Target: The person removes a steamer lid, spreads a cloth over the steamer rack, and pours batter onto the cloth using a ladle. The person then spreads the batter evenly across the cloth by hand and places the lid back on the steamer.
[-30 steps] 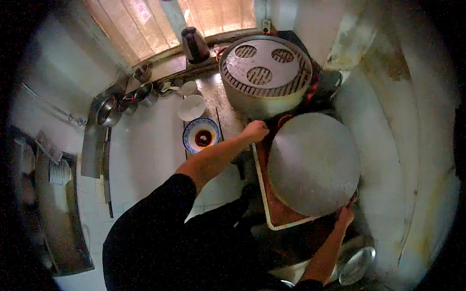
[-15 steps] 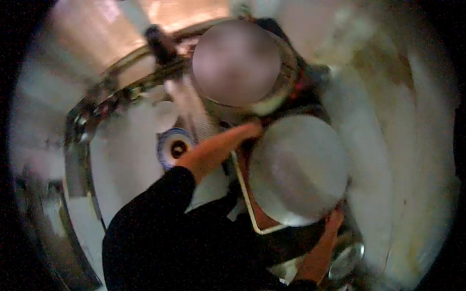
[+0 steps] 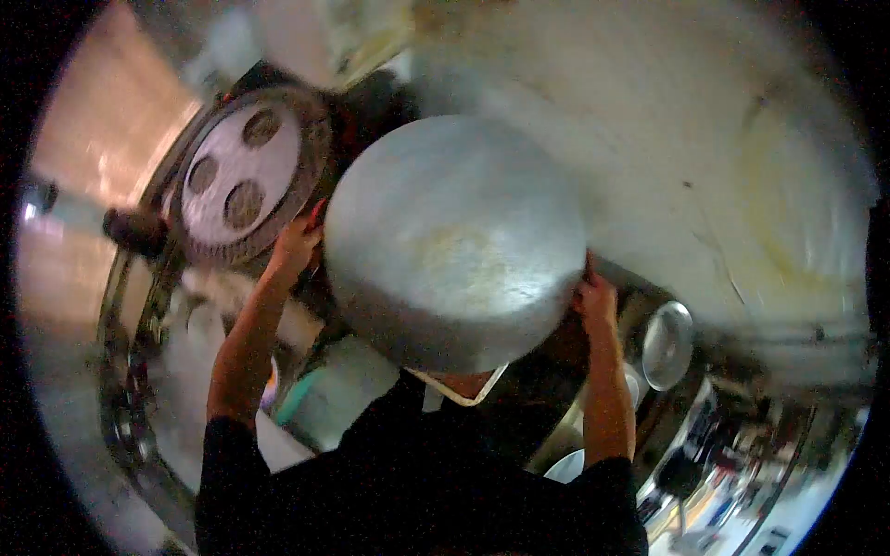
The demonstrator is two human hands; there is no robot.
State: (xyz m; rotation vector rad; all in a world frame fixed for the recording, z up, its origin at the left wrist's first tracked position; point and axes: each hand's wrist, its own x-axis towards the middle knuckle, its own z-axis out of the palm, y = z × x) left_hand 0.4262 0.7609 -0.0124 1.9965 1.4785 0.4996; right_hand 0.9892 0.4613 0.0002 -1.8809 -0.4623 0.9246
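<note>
A large round metal lid (image 3: 454, 241), domed and dull silver, fills the middle of the view. At its left edge my left hand (image 3: 298, 243) is closed on a red handle. My right hand (image 3: 596, 298) grips the right edge, where a bit of red shows beside the fingers. Below the lid a corner of a light-rimmed tray (image 3: 473, 400) with a reddish-brown inside peeks out. Up to the left of my left hand lies a steamer pot with a perforated plate (image 3: 222, 162) that has round slotted openings. What is directly beneath the lid is hidden.
A dark kettle (image 3: 136, 230) stands beyond the steamer pot by the window. Right of my right hand a shiny round metal lid (image 3: 667, 345) leans. A pale wall (image 3: 667, 139) runs along the upper right. Blurred kitchen items and a dark pan (image 3: 679, 471) are at the lower right.
The view has turned to the right. The large lid now appears higher and nearer, held level between both hands, with my right hand farther up in view. The blue-rimmed bowl is now mostly behind my left arm.
</note>
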